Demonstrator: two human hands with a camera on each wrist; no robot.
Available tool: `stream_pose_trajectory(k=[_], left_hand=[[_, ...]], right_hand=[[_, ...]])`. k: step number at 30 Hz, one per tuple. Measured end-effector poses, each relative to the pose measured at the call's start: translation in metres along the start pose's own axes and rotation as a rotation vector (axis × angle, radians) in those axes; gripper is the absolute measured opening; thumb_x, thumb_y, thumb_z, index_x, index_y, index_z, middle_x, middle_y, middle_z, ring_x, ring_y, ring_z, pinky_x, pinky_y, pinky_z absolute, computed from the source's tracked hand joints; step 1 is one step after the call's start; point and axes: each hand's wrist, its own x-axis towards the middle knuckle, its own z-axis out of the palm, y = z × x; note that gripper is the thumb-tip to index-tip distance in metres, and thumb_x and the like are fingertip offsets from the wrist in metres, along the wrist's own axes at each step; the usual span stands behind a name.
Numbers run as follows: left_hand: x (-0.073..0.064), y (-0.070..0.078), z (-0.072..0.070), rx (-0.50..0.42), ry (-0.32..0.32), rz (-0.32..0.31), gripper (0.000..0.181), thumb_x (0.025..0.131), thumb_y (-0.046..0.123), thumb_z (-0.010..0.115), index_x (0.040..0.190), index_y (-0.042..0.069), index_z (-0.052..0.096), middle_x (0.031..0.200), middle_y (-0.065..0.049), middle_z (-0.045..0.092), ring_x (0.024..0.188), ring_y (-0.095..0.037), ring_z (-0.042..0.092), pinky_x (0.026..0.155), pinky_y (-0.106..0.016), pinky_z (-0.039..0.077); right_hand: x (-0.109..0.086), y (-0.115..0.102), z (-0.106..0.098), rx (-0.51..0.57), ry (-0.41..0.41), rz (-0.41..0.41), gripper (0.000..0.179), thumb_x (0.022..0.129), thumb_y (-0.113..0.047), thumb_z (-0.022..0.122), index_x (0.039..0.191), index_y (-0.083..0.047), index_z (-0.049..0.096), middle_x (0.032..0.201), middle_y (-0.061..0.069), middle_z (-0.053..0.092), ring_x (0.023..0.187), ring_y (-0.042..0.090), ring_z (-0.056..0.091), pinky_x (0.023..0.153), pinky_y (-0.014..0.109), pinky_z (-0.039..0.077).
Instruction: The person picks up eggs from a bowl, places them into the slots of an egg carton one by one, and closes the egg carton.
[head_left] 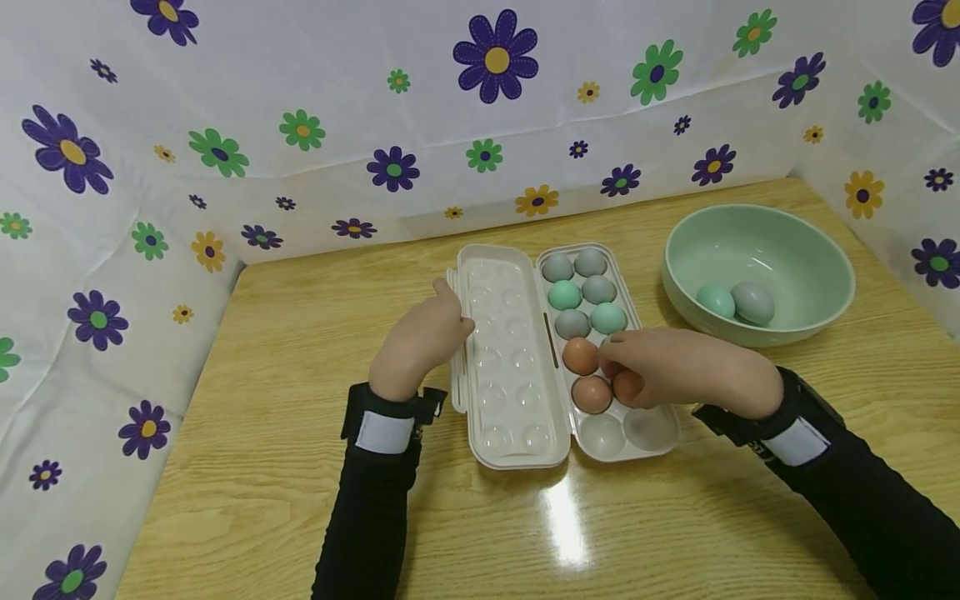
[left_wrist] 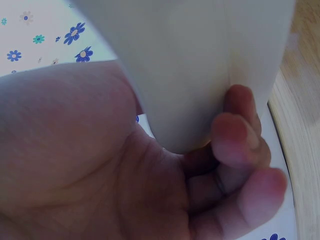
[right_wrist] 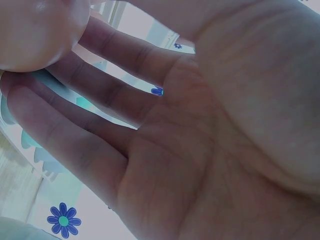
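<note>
A white plastic egg carton (head_left: 517, 457) lies unfolded on the wooden table, its lid on the left. My left hand (head_left: 423, 343) grips the lid's left edge; in the left wrist view, curled fingers (left_wrist: 262, 197) wrap the white plastic (left_wrist: 185, 75). Over the carton's right half, my right hand (head_left: 675, 371) holds a brown egg (head_left: 627, 387) by its fingertips, low at a cup. The same egg shows large in the right wrist view (right_wrist: 42, 32). Two more brown eggs, one of them near the front (head_left: 592, 394), sit to its left. Several grey and green eggs (head_left: 565, 295) fill cups farther back.
A pale green bowl (head_left: 757, 333) stands at the right, with one green egg (head_left: 716, 301) and one grey egg (head_left: 752, 302) inside. Flowered cloth (head_left: 337, 100) hangs behind and beside the table (head_left: 262, 467). The two nearest carton cups hold no egg.
</note>
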Motion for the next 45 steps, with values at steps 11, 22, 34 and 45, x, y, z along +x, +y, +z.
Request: stream_pose_trajectory(k=[11, 22, 34, 45], left_hand=[[0.0, -0.002, 0.001, -0.014, -0.003, -0.006, 0.075, 0.1, 0.02, 0.044, 0.149, -0.018, 0.002, 0.063, -0.005, 0.047, 0.057, -0.018, 0.051, 0.045, -0.024, 0.033], [-0.001, -0.002, 0.001, -0.008, 0.005, 0.006, 0.073, 0.1, 0.018, 0.044, 0.149, -0.019, 0.004, 0.061, -0.003, 0.045, 0.052, -0.017, 0.047, 0.043, -0.024, 0.03], [0.001, -0.001, 0.001, 0.007, 0.006, 0.011, 0.073, 0.1, 0.019, 0.044, 0.148, -0.02, 0.004, 0.059, -0.002, 0.042, 0.049, -0.015, 0.044, 0.042, -0.024, 0.028], [0.001, -0.001, 0.001, 0.0, -0.008, -0.005, 0.075, 0.1, 0.02, 0.044, 0.149, -0.019, 0.003, 0.059, -0.002, 0.044, 0.05, -0.016, 0.047, 0.042, -0.024, 0.03]], right_hand=[[0.001, -0.001, 0.0, -0.012, -0.011, 0.012, 0.014, 0.075, -0.001, 0.067, 0.079, -0.012, 0.059, 0.074, 0.001, 0.052, 0.065, 0.013, 0.044, 0.061, 0.027, 0.039], [0.0, -0.003, -0.007, 0.046, -0.053, 0.062, 0.011, 0.076, -0.003, 0.067, 0.082, -0.01, 0.06, 0.078, 0.004, 0.054, 0.069, 0.014, 0.045, 0.063, 0.027, 0.04], [-0.008, 0.005, -0.02, 0.169, -0.08, 0.192, 0.028, 0.079, -0.016, 0.075, 0.106, -0.01, 0.067, 0.108, 0.008, 0.067, 0.095, 0.024, 0.059, 0.084, 0.044, 0.053], [-0.021, 0.024, -0.038, 0.057, 0.042, 0.204, 0.035, 0.078, -0.015, 0.075, 0.111, -0.008, 0.066, 0.106, 0.01, 0.069, 0.092, 0.024, 0.06, 0.079, 0.045, 0.054]])
